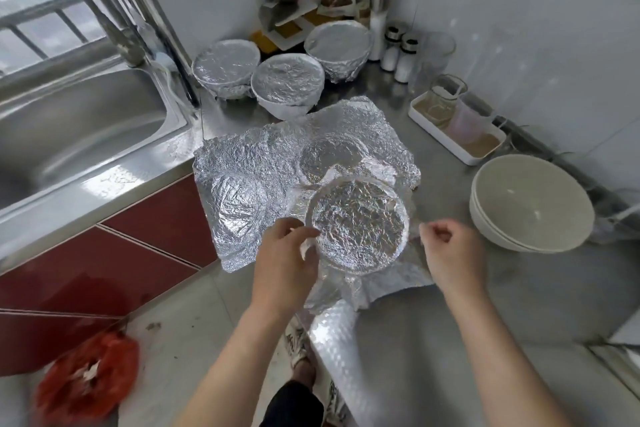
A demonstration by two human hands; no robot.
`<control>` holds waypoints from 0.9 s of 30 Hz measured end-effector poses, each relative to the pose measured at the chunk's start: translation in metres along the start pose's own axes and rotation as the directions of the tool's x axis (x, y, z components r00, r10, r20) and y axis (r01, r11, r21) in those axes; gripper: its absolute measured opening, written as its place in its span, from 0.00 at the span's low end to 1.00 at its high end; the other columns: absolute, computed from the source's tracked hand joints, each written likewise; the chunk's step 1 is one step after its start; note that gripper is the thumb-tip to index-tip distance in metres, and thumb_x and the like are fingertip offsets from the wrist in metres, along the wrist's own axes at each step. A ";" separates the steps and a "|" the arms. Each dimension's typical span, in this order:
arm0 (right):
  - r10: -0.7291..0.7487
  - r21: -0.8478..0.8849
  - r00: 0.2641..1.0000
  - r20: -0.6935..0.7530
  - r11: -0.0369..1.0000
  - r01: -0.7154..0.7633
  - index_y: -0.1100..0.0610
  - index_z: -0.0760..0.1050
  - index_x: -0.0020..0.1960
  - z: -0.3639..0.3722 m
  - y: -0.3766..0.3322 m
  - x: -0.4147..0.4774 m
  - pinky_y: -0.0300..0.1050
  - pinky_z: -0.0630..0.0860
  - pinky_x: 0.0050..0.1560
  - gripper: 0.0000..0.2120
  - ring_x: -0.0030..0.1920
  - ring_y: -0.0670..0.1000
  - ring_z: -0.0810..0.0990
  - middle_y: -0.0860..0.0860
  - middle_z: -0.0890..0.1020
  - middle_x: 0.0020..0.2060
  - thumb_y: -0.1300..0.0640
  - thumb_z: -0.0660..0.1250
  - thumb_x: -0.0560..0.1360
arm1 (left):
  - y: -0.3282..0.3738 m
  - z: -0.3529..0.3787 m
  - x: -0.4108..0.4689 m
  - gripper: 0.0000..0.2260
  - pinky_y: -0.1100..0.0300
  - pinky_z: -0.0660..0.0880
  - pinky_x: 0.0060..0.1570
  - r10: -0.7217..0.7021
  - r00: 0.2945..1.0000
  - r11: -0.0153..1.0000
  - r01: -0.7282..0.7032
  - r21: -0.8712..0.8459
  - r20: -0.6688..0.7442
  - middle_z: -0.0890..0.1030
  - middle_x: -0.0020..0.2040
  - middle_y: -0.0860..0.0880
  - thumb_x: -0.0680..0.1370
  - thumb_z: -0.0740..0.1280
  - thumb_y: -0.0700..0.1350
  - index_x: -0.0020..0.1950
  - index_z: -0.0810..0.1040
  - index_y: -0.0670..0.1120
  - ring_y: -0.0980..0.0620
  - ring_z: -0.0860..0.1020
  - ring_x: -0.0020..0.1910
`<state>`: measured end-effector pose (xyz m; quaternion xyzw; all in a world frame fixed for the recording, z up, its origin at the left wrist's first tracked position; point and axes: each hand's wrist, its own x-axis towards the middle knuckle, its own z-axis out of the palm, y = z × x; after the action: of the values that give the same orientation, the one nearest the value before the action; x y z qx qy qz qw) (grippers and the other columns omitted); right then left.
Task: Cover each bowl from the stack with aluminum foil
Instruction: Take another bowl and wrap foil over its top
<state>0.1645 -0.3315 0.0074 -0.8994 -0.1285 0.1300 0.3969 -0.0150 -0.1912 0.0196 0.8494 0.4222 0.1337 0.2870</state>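
Around the foil-topped bowl (358, 229), bare surface (526, 308) lies open from 4 to 5 o'clock. Stacked bowls (530, 204) block 3 o'clock, a tray (440, 137) of jars (446, 97) 2 o'clock, three wrapped bowls (287, 83) 12 o'clock; crumpled foil (242, 177) spreads at 10, overhanging the surface's edge.

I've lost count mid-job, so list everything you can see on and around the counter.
covered bowls: three, silver foil, back of counter
front bowl: one, foil-topped, near counter edge
foil skirt: silver, hanging loose around front bowl
loose foil: crumpled silver sheets, behind and left of front bowl
bare bowls: two, white, stacked, right
sink: one, steel, left
shakers: two, white contents, back right
tray: one, white, holding glass jars, right
red bag: one, floor
left hand: pinches foil skirt at left rim
right hand: fingers curled by right rim; grip unclear
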 end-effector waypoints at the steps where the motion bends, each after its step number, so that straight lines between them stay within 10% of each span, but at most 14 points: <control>1: 0.024 -0.029 0.999 0.022 0.999 -0.024 0.54 0.78 0.37 0.002 0.004 -0.006 0.46 0.71 0.40 0.08 0.41 0.57 0.80 0.51 0.81 0.34 0.54 0.68 0.75 | 0.001 -0.003 0.009 0.10 0.55 0.73 0.53 -0.045 0.998 0.998 0.044 -0.039 -0.037 0.77 0.57 0.49 0.78 0.68 0.41 0.58 0.82 0.47 0.49 0.76 0.54; 5: 0.071 -0.084 0.996 0.058 0.994 -0.066 0.53 0.75 0.32 0.008 0.006 -0.017 0.46 0.72 0.38 0.14 0.38 0.57 0.80 0.52 0.83 0.34 0.49 0.69 0.74 | 0.012 -0.002 0.049 0.13 0.55 0.73 0.49 -0.188 0.982 0.977 0.186 0.104 0.004 0.80 0.58 0.45 0.81 0.63 0.45 0.64 0.79 0.46 0.44 0.80 0.51; 9: 0.092 -0.164 0.993 0.071 0.983 -0.079 0.54 0.75 0.32 0.013 -0.003 -0.011 0.47 0.76 0.38 0.15 0.36 0.56 0.80 0.50 0.82 0.32 0.46 0.67 0.73 | 0.016 0.003 0.061 0.11 0.57 0.79 0.41 -0.224 0.970 0.971 0.213 0.110 0.100 0.84 0.38 0.50 0.79 0.64 0.41 0.41 0.84 0.48 0.51 0.79 0.33; 16: 0.043 -0.182 0.995 0.095 0.983 -0.025 0.58 0.77 0.34 0.009 -0.018 0.008 0.48 0.77 0.35 0.09 0.33 0.55 0.78 0.51 0.80 0.28 0.55 0.67 0.70 | 0.020 -0.009 0.027 0.12 0.63 0.67 0.29 -0.306 0.945 0.952 0.304 0.037 0.115 0.81 0.40 0.53 0.75 0.70 0.41 0.58 0.76 0.48 0.59 0.75 0.32; 21: -0.102 -0.171 0.972 0.213 0.975 0.140 0.56 0.81 0.44 0.011 -0.030 0.014 0.43 0.75 0.38 0.05 0.39 0.50 0.79 0.49 0.83 0.38 0.57 0.67 0.75 | 0.006 -0.005 0.004 0.20 0.53 0.80 0.36 -0.426 0.843 0.894 0.447 0.012 0.330 0.82 0.39 0.49 0.74 0.73 0.43 0.59 0.65 0.47 0.53 0.82 0.31; 24: -0.110 -0.066 0.987 0.120 0.991 0.118 0.57 0.80 0.48 0.016 -0.028 0.012 0.42 0.72 0.40 0.06 0.41 0.50 0.78 0.49 0.82 0.41 0.57 0.66 0.76 | 0.011 -0.006 0.007 0.18 0.57 0.71 0.28 -0.365 0.905 0.927 0.329 0.182 0.220 0.78 0.38 0.52 0.77 0.69 0.49 0.60 0.65 0.48 0.54 0.77 0.31; 27: 0.054 0.061 0.997 -0.055 0.997 -0.050 0.54 0.77 0.46 0.013 -0.011 0.011 0.46 0.70 0.46 0.07 0.43 0.55 0.74 0.53 0.77 0.39 0.52 0.63 0.73 | 0.022 -0.002 0.019 0.15 0.62 0.67 0.40 -0.135 0.990 0.968 0.122 0.221 0.043 0.77 0.51 0.50 0.80 0.65 0.46 0.66 0.68 0.48 0.53 0.73 0.47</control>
<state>0.1689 -0.3116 0.0059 -0.8935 -0.0899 0.1186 0.4237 0.0096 -0.1856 0.0341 0.8501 0.4799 0.0431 0.2124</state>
